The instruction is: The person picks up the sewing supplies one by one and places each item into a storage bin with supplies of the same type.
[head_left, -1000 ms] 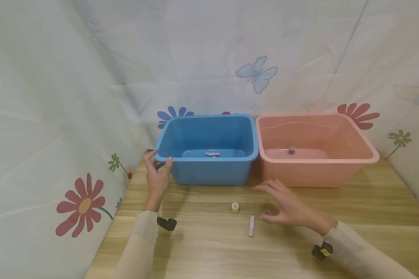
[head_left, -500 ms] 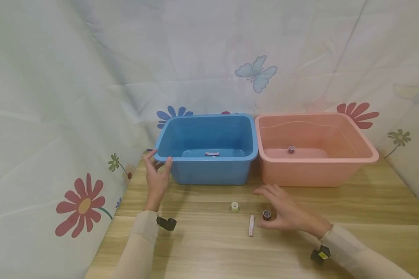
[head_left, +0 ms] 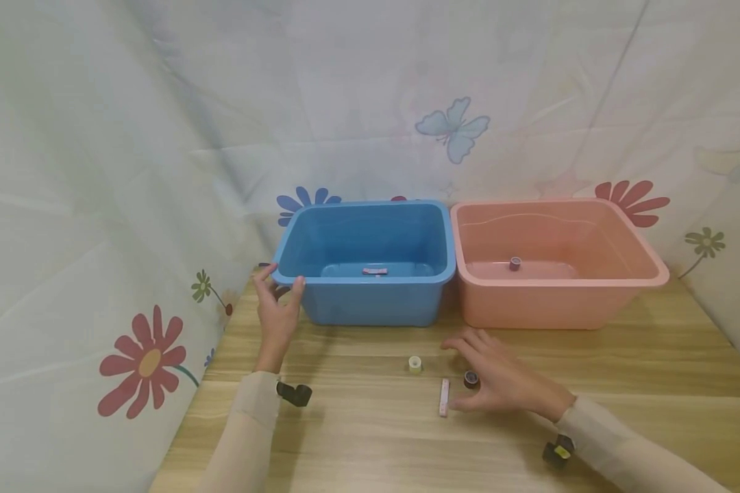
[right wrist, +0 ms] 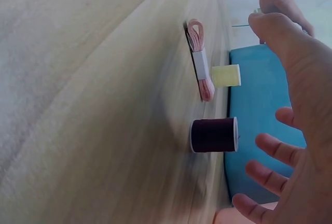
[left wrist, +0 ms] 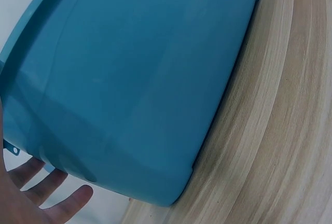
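Step, apparently: reach. Your right hand (head_left: pixel 499 376) is spread about the dark, white-ended thread spool (right wrist: pixel 213 135), upright on the wood-grain worktop (head_left: pixel 370 438). Next likely calls for pinching it. Your left hand (head_left: pixel 277 318): spread at the blue plastic tub (head_left: pixel 370 305).

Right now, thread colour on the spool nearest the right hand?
Dark purplish, nearly black; the spool shows best in the right wrist view.

- Head view: soft, even, moderately bright; mostly sharp.
- Pale sheen on near tabletop (head_left: pixel 370 445); diffuse shadow beside left sleeve (head_left: pixel 242 431).
- Left wrist: dimmer, cool cast; broad shadow low on blue tub (left wrist: pixel 129 68).
- Right wrist: dim; foreground grain blurred; dusky shadow by dark thread spool (right wrist: pixel 212 135).
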`<act>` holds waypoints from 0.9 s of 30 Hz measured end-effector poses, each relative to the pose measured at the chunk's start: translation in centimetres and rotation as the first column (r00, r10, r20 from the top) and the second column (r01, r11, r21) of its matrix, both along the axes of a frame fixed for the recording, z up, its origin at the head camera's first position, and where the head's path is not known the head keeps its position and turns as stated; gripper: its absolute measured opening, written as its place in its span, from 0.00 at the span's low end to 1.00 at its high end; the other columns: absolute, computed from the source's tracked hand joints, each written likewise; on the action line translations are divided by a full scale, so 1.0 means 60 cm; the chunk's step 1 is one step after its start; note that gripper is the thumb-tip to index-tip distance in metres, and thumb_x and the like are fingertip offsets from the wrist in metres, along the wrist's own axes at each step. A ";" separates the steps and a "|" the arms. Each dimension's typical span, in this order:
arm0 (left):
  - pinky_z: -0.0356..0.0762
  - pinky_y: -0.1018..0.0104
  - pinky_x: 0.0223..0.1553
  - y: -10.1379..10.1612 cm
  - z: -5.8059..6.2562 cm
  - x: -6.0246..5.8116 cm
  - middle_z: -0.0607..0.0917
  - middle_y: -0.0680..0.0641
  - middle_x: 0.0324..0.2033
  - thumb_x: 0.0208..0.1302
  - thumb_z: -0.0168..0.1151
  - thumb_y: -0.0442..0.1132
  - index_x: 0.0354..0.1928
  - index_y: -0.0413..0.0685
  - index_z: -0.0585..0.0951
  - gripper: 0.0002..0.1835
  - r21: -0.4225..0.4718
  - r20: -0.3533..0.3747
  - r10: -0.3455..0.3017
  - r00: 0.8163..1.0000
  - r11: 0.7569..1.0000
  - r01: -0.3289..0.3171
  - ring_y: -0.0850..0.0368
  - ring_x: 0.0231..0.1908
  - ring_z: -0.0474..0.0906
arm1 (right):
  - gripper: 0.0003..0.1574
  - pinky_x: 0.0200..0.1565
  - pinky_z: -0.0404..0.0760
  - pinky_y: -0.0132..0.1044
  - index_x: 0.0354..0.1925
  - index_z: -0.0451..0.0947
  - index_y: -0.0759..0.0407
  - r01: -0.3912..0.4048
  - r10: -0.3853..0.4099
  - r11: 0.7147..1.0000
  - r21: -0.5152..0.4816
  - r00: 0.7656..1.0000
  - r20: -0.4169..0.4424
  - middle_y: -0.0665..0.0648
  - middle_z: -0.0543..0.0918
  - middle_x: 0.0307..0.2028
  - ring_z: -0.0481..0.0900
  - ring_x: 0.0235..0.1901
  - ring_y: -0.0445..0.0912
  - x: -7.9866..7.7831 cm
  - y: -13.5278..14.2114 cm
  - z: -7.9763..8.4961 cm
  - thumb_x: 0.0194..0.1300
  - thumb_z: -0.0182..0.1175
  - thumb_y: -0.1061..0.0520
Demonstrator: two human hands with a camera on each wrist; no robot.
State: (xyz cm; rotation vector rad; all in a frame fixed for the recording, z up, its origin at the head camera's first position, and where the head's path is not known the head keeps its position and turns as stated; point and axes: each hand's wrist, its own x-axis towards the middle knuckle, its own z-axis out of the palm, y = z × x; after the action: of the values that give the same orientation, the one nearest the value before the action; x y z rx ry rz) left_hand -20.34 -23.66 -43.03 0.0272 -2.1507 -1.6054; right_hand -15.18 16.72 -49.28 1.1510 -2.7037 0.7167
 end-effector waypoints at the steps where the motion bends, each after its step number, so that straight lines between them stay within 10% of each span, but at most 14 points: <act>1: 0.74 0.35 0.56 0.000 -0.001 0.000 0.70 0.28 0.67 0.73 0.64 0.43 0.74 0.42 0.58 0.36 0.001 0.000 -0.002 1.000 1.000 0.002 0.32 0.60 0.74 | 0.59 0.56 0.75 0.53 0.68 0.71 0.52 0.002 -0.002 1.000 0.005 1.000 -0.005 0.48 0.73 0.57 0.70 0.58 0.47 0.000 0.000 -0.002 0.43 0.78 0.29; 27: 0.73 0.38 0.54 -0.002 -0.006 -0.003 0.71 0.28 0.66 0.72 0.64 0.44 0.74 0.42 0.58 0.36 0.025 -0.022 -0.009 1.000 1.000 0.010 0.32 0.60 0.74 | 0.59 0.58 0.71 0.53 0.67 0.72 0.49 0.063 -0.064 0.993 0.104 0.998 0.012 0.48 0.71 0.62 0.67 0.58 0.45 0.015 -0.013 -0.040 0.45 0.72 0.20</act>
State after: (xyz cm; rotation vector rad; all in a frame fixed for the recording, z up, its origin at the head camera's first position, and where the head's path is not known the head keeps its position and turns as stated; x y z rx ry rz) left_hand -20.52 -23.75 -43.41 0.0074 -2.1177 -1.6305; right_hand -14.26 15.96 -51.70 1.0792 -2.8062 0.5857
